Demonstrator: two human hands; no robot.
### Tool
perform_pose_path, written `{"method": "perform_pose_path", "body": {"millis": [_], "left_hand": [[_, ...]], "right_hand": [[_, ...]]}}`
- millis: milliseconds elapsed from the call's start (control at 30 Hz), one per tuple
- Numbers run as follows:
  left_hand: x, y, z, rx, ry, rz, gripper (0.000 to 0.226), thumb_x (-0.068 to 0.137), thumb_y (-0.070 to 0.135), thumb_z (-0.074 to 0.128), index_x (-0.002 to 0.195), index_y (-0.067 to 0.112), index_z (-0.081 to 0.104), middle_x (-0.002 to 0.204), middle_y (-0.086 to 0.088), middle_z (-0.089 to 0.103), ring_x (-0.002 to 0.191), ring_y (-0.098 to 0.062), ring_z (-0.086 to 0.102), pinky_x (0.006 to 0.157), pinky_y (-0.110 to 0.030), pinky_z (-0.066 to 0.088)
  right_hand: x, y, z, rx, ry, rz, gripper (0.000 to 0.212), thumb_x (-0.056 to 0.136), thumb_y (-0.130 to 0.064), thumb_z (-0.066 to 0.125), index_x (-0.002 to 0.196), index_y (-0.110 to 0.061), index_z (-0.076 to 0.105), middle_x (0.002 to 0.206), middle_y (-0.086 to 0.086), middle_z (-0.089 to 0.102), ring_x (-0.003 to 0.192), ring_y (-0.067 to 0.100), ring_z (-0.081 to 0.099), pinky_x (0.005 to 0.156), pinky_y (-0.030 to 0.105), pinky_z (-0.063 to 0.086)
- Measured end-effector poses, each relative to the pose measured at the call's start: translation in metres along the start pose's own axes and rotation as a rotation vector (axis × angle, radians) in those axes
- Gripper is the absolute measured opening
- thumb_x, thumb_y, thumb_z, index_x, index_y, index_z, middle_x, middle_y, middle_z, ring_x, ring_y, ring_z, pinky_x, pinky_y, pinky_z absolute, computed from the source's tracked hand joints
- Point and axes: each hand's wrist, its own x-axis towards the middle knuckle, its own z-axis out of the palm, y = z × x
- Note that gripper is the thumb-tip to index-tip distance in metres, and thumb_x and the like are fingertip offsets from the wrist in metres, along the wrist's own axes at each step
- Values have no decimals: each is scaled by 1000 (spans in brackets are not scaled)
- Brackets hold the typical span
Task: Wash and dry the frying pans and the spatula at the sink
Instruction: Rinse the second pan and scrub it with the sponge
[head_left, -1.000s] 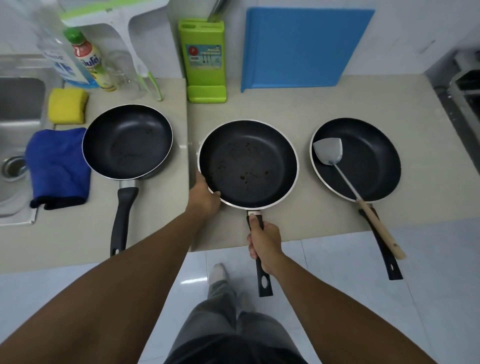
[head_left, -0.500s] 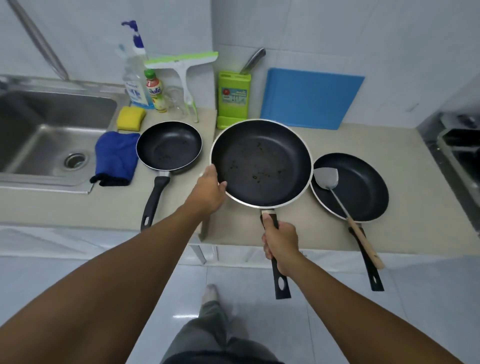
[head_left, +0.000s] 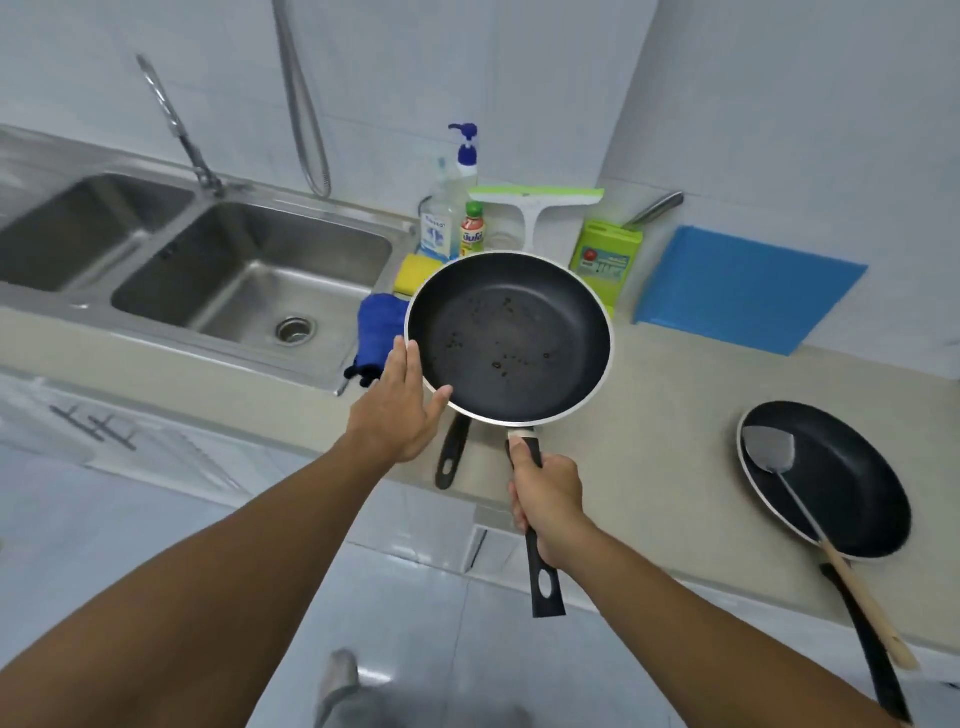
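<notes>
The held frying pan (head_left: 509, 338) is hiding the body of a second pan (head_left: 451, 457), of which only the black handle is showing below its rim. It is also covering part of the blue cloth (head_left: 378, 332) and the yellow sponge (head_left: 413, 270). The right hand (head_left: 550, 499) is gripping the held pan's black handle with the fingers wrapped around it, while the left hand (head_left: 400, 410) is lying straight-fingered against the near-left rim, grasping nothing. This pan is being held up over the counter (head_left: 649, 415), just right of the sink (head_left: 171, 335); its dark interior is carrying scattered brown specks, and a pale rim is ringing it. The third pan (head_left: 857, 499) is sitting on the counter well to the right, its handle running out of the frame at the bottom corner. The spatula (head_left: 769, 447) is lying in it, with the grey blade in the bowl and the wooden grip overhanging the near edge. The sink's right basin (head_left: 244, 270) is showing only a drain strainer. The green knife block (head_left: 605, 260) is holding one tool, its metal handle sticking out.
</notes>
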Motion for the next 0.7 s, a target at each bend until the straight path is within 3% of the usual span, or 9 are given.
{"method": "perform_pose_path", "body": {"millis": [133,367,700], "left_hand": [[14,-78,-35,-17,23,-35,83,107,54,32,164,5,-4,173,-12,-9,159,-31,15,122,-49,30],[31,-192,-82,-46,33,-78,81,107,53,32,164,4,-1,173,-11,-11,159,-29,13,122,-46,30],[91,-291,-108,-146,-24,-217,79,109,50,31,164,6,-3,173,-6,-17,157,-29,23,120,-46,32]], "right_hand": [[-4,-24,85,4,-31,0,44,98,-48,57,82,-7,57,56,5,54,38,15,42,39,24,36],[-8,-51,214,11,-80,19,44,97,-49,58,80,-9,57,54,3,53,40,16,44,41,24,37],[38,-85,332,-62,-142,32,43,100,-47,56,90,-6,61,57,4,54,41,14,45,41,25,39]]}}
